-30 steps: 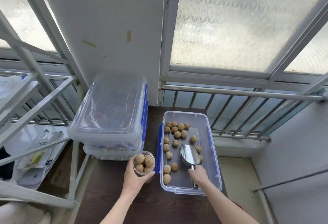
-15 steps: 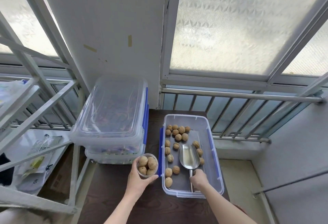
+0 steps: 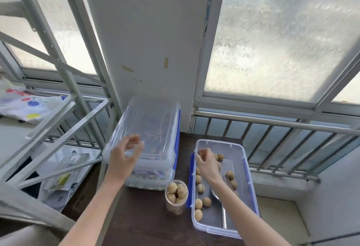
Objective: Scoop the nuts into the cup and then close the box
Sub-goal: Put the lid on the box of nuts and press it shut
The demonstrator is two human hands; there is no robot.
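Our left hand (image 3: 124,155) hovers with a loose, spread grip over the lid (image 3: 148,128) on the stacked boxes, holding nothing. Our right hand (image 3: 207,163) reaches into the open box (image 3: 247,179), fingers curled; whether they pinch a nut we cannot tell. This box's long axis runs away from us on the dark surface (image 3: 140,220). Nuts (image 3: 202,203) lie scattered along its left side. The scoop (image 3: 223,218) lies lengthwise inside, handle toward us. The cup (image 3: 176,197), full of nuts, stands upright just left of the box.
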